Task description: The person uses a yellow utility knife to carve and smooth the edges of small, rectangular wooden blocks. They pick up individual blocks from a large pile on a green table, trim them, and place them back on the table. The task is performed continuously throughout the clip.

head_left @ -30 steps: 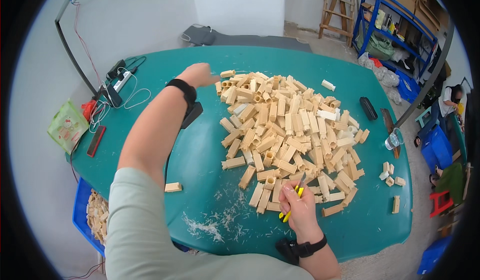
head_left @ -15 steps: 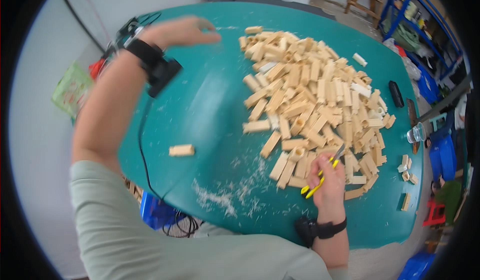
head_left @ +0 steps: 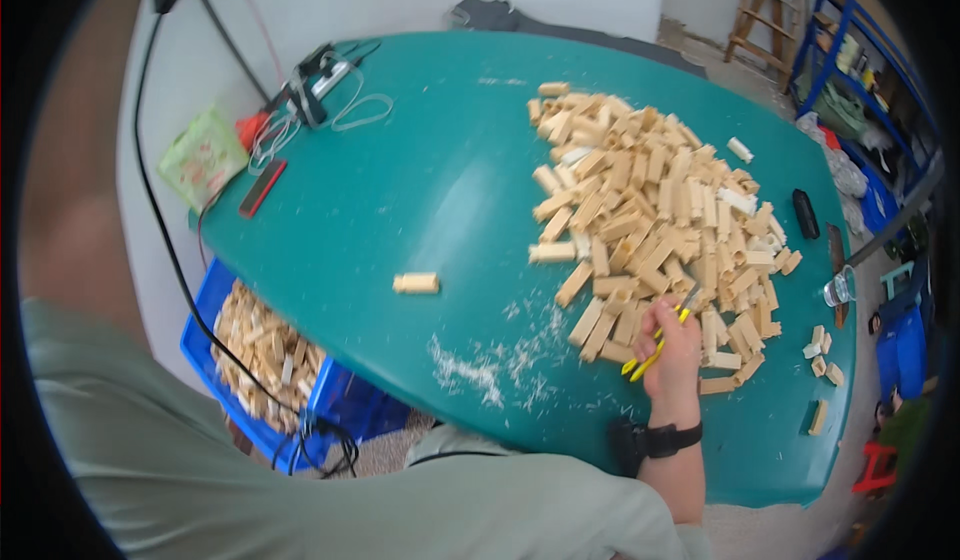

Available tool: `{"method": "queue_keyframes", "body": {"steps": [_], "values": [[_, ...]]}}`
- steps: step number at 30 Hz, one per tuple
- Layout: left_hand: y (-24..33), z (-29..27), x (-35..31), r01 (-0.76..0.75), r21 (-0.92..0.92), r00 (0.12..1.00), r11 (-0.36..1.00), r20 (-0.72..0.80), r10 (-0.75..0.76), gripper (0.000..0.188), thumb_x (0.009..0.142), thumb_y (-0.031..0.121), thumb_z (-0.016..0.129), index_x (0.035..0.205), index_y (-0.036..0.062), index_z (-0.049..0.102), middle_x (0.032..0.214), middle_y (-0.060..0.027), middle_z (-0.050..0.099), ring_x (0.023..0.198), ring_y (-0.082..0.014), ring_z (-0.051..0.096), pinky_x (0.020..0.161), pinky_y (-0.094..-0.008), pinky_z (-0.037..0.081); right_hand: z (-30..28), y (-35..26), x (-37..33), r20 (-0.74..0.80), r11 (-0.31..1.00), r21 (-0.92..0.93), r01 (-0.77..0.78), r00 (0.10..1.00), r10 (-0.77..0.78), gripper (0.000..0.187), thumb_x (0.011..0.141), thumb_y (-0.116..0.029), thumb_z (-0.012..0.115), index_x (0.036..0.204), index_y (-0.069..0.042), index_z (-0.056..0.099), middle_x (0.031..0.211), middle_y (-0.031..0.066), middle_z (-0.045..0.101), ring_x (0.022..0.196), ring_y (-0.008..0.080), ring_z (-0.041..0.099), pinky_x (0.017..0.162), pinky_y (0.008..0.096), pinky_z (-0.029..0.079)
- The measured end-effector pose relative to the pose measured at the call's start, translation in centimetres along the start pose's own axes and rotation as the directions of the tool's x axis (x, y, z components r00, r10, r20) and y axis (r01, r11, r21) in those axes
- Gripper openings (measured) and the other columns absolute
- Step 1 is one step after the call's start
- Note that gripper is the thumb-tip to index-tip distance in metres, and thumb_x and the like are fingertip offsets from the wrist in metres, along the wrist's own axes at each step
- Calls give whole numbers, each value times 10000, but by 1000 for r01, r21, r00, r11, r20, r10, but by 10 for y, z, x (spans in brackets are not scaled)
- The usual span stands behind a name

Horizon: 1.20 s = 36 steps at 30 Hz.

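My right hand (head_left: 674, 350) is closed around a tool with yellow handles (head_left: 645, 366) and a narrow grey tip; its exact kind is hard to make out. It is at the near edge of a big heap of pale beige, hollow rectangular blocks (head_left: 640, 225), a few of them whiter. My left arm (head_left: 80, 210) is raised along the far left of the head view, and its hand is out of the picture. One beige block (head_left: 416, 283) lies alone left of the heap. White shavings (head_left: 480, 372) are scattered between it and my right hand.
Beside the green table (head_left: 400, 190) stands a blue crate (head_left: 335, 385) full of similar pieces, with a black cable (head_left: 165, 230) hanging across it. A power strip (head_left: 330, 80) and a red-black bar (head_left: 263, 189) lie at the left; a black case (head_left: 804, 214) and a cup (head_left: 840, 287) at the right.
My left hand has swung from above the table's far left out of the picture. The view has shifted left, revealing the blue crate. My right hand still grips the yellow-handled tool.
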<state>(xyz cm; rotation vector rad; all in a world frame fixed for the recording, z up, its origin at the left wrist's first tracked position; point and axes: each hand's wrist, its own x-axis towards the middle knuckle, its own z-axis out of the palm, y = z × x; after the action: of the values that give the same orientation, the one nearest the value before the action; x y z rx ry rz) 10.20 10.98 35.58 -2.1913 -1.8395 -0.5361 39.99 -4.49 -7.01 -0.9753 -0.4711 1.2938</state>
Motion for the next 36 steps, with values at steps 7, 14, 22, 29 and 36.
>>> {"method": "queue_keyframes", "body": {"steps": [7, 14, 22, 29, 36], "values": [[77, 147, 163, -159, -433, 947, 887, 186, 261, 657, 792, 441, 579, 1248, -6, 426, 1252, -239, 424, 1108, -356, 466, 854, -412, 468, -5, -6, 7, -57, 996, 41, -78, 995, 80, 78, 847, -123, 520, 841, -67, 467, 633, 49, 466, 445, 105, 375, 412, 228, 314], [143, 447, 189, -173, -386, 893, 906, 326, 310, 870, 687, 689, 499, 1328, 119, 358, 1344, -134, 372, 1266, -276, 317, 1033, -424, 252, -23, -14, 12, -151, 977, 183, -114, 978, 142, 82, 836, -94, 523, 827, -46, 457, 637, 76, 474, 452, 113, 379, 431, 242, 317], [146, 510, 125, 374, -437, 439, 818, 860, 259, 743, 712, 540, 610, 1318, 186, 367, 1299, -141, 421, 1116, -242, 458, 873, -361, 399, -20, -12, 13, -74, 983, 147, -108, 990, 120, 91, 838, -94, 524, 827, -20, 472, 617, 69, 464, 462, 97, 380, 433, 232, 315], [117, 483, 69, 422, -492, 360, 762, 862, 357, 555, 832, 416, 500, 1318, 186, 361, 1244, -63, 447, 961, -139, 495, 715, -331, 465, -17, -10, 12, -50, 990, 109, -91, 994, 97, 74, 835, -91, 536, 822, -41, 483, 633, 56, 473, 465, 88, 384, 426, 216, 315], [110, 425, -31, 348, -417, 414, 840, 872, 261, 554, 896, 447, 382, 1374, 194, 260, 1323, -76, 344, 1163, -174, 387, 914, -369, 385, -9, -5, 9, 24, 994, 71, -83, 996, 81, 69, 845, -105, 527, 822, -55, 486, 649, 45, 476, 464, 79, 388, 417, 206, 316]]}}
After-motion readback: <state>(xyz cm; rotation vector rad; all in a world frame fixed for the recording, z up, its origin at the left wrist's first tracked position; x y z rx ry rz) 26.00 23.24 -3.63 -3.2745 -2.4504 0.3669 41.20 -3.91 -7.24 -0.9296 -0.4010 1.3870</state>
